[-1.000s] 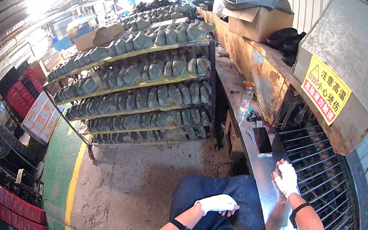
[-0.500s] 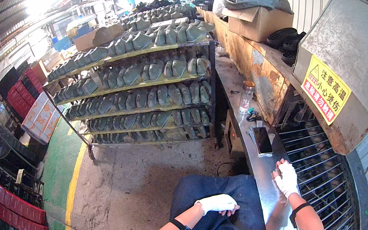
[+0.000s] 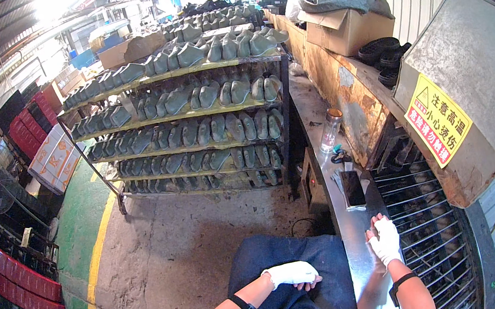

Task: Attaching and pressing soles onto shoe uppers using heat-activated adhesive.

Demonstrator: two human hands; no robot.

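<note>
My left hand, in a white glove with bare fingertips, rests on the dark blue cloth over my lap. Its fingers curl inward and together, and nothing shows in them. My right hand wears a similar glove and lies at the right edge of the shiny metal ledge, beside the bar grate. Its thumb stands apart from the loosely bent fingers, with nothing held. Ahead of that hand on the ledge lies a dark phone.
A glass jar stands farther along the ledge. A rack ahead carries many grey-green shoe lasts. Over the grate leans a metal cover with a yellow warning label. A cardboard box sits behind; red crates stack at left.
</note>
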